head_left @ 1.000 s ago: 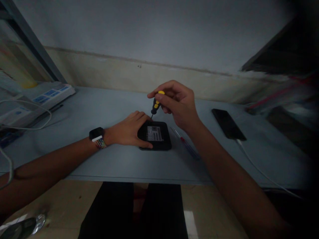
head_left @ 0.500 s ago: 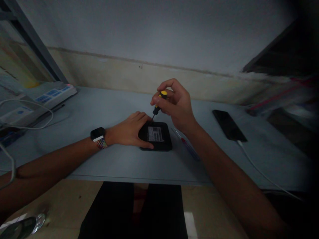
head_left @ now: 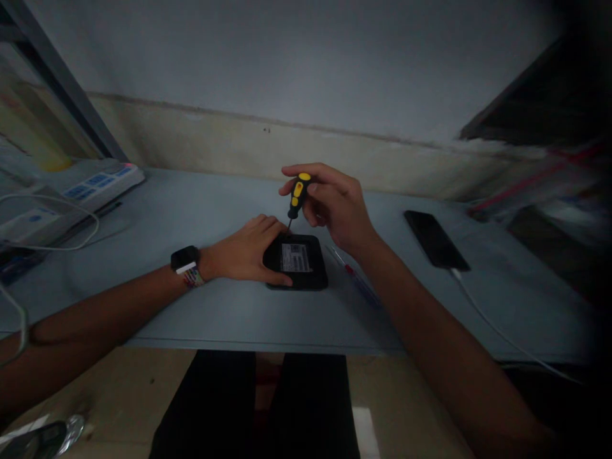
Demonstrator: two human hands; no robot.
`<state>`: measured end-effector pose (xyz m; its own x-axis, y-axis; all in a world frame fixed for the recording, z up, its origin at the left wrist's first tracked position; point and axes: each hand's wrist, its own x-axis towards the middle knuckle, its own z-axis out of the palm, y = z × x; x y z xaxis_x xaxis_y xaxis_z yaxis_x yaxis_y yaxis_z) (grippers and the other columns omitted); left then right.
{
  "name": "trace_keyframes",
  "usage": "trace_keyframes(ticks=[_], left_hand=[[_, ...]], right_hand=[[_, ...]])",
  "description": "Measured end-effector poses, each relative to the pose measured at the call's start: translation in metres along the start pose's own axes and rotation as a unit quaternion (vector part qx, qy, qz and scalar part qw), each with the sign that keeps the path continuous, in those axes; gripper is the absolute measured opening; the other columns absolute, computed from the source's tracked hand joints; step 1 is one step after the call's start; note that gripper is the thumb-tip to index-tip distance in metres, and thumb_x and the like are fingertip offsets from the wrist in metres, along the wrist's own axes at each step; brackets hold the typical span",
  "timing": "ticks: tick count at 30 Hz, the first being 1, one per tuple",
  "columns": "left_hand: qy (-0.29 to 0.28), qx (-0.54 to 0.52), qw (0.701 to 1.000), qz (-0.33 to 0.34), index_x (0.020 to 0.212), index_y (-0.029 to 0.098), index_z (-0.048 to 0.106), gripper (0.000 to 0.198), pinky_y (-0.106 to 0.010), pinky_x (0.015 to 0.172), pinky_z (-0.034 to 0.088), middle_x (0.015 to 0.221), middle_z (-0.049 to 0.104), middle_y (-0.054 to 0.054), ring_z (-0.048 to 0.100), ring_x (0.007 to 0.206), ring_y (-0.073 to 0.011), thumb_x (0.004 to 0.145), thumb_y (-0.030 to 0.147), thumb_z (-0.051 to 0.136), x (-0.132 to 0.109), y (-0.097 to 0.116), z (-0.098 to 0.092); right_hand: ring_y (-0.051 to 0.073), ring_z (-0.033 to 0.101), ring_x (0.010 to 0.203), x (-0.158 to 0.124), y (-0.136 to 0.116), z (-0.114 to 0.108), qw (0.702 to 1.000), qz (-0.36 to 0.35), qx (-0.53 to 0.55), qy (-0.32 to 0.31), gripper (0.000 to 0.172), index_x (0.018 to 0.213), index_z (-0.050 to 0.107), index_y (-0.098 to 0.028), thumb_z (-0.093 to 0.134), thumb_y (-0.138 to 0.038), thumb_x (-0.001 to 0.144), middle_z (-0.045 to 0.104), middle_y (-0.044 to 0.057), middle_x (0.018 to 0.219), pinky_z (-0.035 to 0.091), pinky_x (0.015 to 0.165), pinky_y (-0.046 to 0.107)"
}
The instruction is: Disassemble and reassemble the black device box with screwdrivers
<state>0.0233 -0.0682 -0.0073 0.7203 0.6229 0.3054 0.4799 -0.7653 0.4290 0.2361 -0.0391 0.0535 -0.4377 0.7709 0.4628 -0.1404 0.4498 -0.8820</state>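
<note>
A flat black box with a white printed label (head_left: 312, 260) lies on the table in front of me. My left hand (head_left: 251, 250) wraps around its left side, thumb along the near edge and fingers at the far edge. In my right hand (head_left: 335, 203) is a short screwdriver (head_left: 298, 194) with a black and yellow handle, held between thumb and fingers. Its shaft points down at the box's far left corner, close to my left fingertips; whether the tip sits in a screw is too small to tell. A second, thin screwdriver with a clear handle (head_left: 362, 288) lies right of the box, partly under my right forearm.
To the right lies a black phone (head_left: 435, 239) with a white cable (head_left: 488, 325) plugged in. A white power strip (head_left: 102, 194) with cables stands at the left. The wall (head_left: 268, 146) runs behind the table (head_left: 191, 197), whose front edge is near my legs.
The fingers of my right hand have shifted around the handle, with the index finger now stretched further left. The screwdriver has turned and stands more upright. My left hand still holds the box.
</note>
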Motion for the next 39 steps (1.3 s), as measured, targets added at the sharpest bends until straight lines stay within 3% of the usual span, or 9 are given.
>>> trace_keyframes(ticks=[5,9,12,16,19,23,28,39], left_hand=[[0.001,-0.002,1.000,0.002,0.129,0.018,0.059,0.086,-0.053,0.107,0.047,0.122,0.063,-0.013,0.056,0.115,-0.0343,0.080,0.086,0.076,0.000,0.000,0.000],[0.006,-0.006,1.000,0.003,0.132,0.017,0.059,0.089,-0.054,0.109,0.047,0.125,0.063,-0.014,0.057,0.118,-0.0353,0.079,0.085,0.078,-0.001,-0.002,0.002],[0.008,-0.005,1.000,0.005,0.132,0.018,0.060,0.088,-0.055,0.108,0.047,0.125,0.063,-0.015,0.057,0.117,-0.0355,0.079,0.086,0.077,-0.001,-0.003,0.002],[0.011,0.003,1.000,0.008,0.129,0.018,0.060,0.087,-0.055,0.104,0.049,0.121,0.063,-0.014,0.057,0.114,-0.0349,0.079,0.087,0.075,-0.001,-0.003,0.002],[0.012,0.009,1.000,0.007,0.126,0.018,0.061,0.086,-0.054,0.102,0.049,0.119,0.063,-0.013,0.057,0.111,-0.0337,0.079,0.089,0.074,-0.001,-0.003,0.002],[0.005,0.013,1.000,0.002,0.127,0.017,0.060,0.087,-0.053,0.104,0.048,0.119,0.062,-0.013,0.056,0.112,-0.0339,0.079,0.088,0.074,-0.001,-0.002,0.002],[0.012,0.002,1.000,0.002,0.130,0.018,0.061,0.088,-0.054,0.104,0.048,0.122,0.063,-0.014,0.056,0.114,-0.0345,0.079,0.088,0.075,-0.001,-0.002,0.003],[0.005,0.002,1.000,0.000,0.129,0.016,0.060,0.089,-0.053,0.104,0.048,0.122,0.062,-0.014,0.057,0.114,-0.0343,0.079,0.088,0.075,-0.001,-0.003,0.002]], right_hand=[[0.006,0.043,0.051,0.001,0.000,0.003,1.000,-0.003,0.009,0.000,0.029,0.116,0.076,-0.021,0.067,-0.043,0.100,0.075,0.002,0.092,0.030,0.042,0.021],[0.006,0.050,0.057,0.002,0.003,0.008,0.999,-0.006,0.000,0.043,0.036,0.106,0.067,-0.023,0.089,-0.039,0.083,0.072,-0.002,0.087,0.038,0.046,0.019],[0.007,0.055,0.060,0.003,0.005,0.011,0.998,-0.007,0.005,0.055,0.044,0.097,0.057,-0.024,0.094,-0.038,0.078,0.071,-0.003,0.082,0.041,0.047,0.018],[0.006,0.053,0.057,0.002,0.004,0.008,0.999,-0.007,0.001,0.041,0.040,0.096,0.058,-0.022,0.093,-0.037,0.081,0.075,0.000,0.088,0.037,0.043,0.018],[0.005,0.052,0.055,0.000,0.002,0.003,1.000,-0.018,-0.012,0.013,0.030,0.107,0.069,-0.020,0.086,-0.038,0.089,0.078,0.002,0.099,0.036,0.042,0.019],[0.004,0.048,0.051,-0.001,0.001,-0.001,1.000,-0.022,-0.014,-0.013,0.031,0.121,0.074,-0.021,0.071,-0.044,0.100,0.078,0.002,0.101,0.034,0.041,0.020],[0.005,0.043,0.050,0.000,0.003,0.000,0.999,-0.032,-0.021,0.002,0.032,0.120,0.075,-0.021,0.063,-0.046,0.104,0.075,0.001,0.096,0.032,0.041,0.019],[0.007,0.046,0.050,-0.001,-0.005,-0.001,0.999,-0.028,-0.017,0.026,0.024,0.116,0.077,-0.023,0.064,-0.035,0.100,0.078,0.002,0.093,0.038,0.040,0.020]])
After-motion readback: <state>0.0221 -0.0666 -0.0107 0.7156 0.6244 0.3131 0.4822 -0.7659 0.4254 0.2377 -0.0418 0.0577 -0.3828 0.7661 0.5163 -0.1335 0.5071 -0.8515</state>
